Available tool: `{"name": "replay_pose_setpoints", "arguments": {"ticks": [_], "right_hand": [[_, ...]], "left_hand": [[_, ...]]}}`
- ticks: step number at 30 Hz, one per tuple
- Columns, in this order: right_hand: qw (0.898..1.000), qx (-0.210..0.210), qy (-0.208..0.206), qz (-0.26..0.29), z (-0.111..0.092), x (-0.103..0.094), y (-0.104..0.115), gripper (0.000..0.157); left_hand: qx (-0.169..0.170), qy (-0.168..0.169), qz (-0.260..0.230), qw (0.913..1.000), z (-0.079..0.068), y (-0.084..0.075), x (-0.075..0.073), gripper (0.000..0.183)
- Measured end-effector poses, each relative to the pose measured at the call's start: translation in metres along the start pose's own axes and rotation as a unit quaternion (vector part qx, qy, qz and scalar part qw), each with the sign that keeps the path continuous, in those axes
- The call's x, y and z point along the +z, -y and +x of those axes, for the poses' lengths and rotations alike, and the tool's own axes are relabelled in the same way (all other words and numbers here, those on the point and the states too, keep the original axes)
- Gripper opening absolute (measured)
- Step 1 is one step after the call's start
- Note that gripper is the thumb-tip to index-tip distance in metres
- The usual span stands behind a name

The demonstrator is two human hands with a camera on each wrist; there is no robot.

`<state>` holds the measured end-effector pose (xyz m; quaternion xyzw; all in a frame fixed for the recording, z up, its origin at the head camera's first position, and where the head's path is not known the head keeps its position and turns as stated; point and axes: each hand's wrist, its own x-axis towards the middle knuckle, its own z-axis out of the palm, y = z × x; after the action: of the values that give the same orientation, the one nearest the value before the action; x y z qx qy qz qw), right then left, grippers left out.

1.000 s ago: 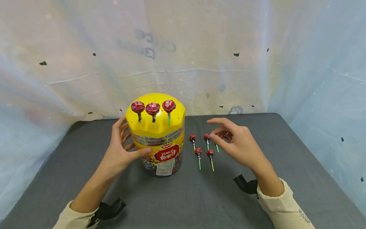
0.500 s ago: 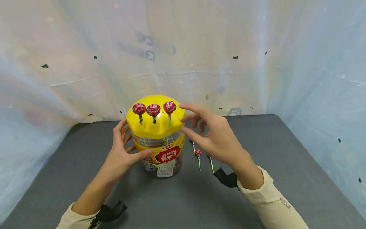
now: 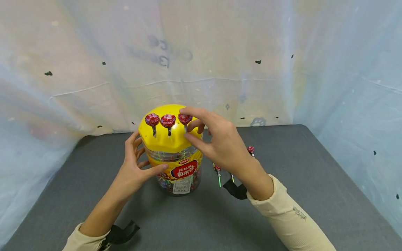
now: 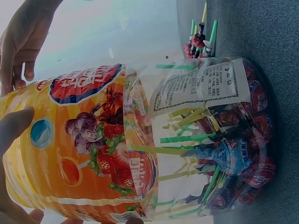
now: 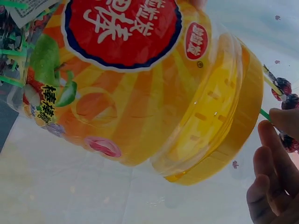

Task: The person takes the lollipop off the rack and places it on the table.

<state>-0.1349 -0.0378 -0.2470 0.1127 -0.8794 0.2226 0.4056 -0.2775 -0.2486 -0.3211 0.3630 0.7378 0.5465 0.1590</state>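
Note:
A large clear jar (image 3: 183, 170) of wrapped lollipops, with a yellow lid (image 3: 166, 143), stands upright on the dark table. My left hand (image 3: 133, 170) grips its left side, thumb across the front label. Three red-wrapped lollipops stand in a row in the lid: the left lollipop (image 3: 152, 119), the middle lollipop (image 3: 168, 121) and the right lollipop (image 3: 184, 118). With thumb and fingers, my right hand (image 3: 220, 141) pinches the right lollipop by its green stick (image 5: 265, 114), just above the lid. Sticks and wrapped candy fill the jar's lower part in the left wrist view.
Loose lollipops lie on the table right of the jar, partly hidden under my right forearm; one green-stick lollipop (image 3: 218, 172) and a red lollipop head (image 3: 250, 149) show. Pale plastic sheeting (image 3: 201, 62) hangs behind and at both sides of the grey tabletop (image 3: 314, 181).
My right hand has moved left from above the loose lollipops to the lid and taken hold of the right lollipop. The left hand keeps its grip on the jar.

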Motion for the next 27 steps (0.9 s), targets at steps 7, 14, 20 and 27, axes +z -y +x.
{"name": "replay_pose_setpoints", "arguments": {"ticks": [7, 14, 20, 27], "right_hand": [[1.0, 0.004, -0.008, -0.004, 0.002, 0.0, 0.002, 0.048], [1.0, 0.012, -0.022, -0.004, 0.003, 0.0, 0.006, 0.048], [0.999, 0.018, -0.037, -0.01, 0.003, -0.005, 0.008, 0.049], [0.999, 0.02, -0.03, -0.008, -0.008, -0.013, 0.003, 0.046]], "left_hand": [[0.002, 0.001, -0.001, 1.0, 0.0, 0.0, -0.001, 0.109], [0.001, 0.0, 0.0, 1.0, 0.001, 0.001, -0.002, 0.11], [0.0, 0.0, 0.003, 1.0, 0.001, 0.002, -0.003, 0.109], [0.01, 0.002, 0.0, 0.9999, 0.001, 0.001, -0.003, 0.108]]}}
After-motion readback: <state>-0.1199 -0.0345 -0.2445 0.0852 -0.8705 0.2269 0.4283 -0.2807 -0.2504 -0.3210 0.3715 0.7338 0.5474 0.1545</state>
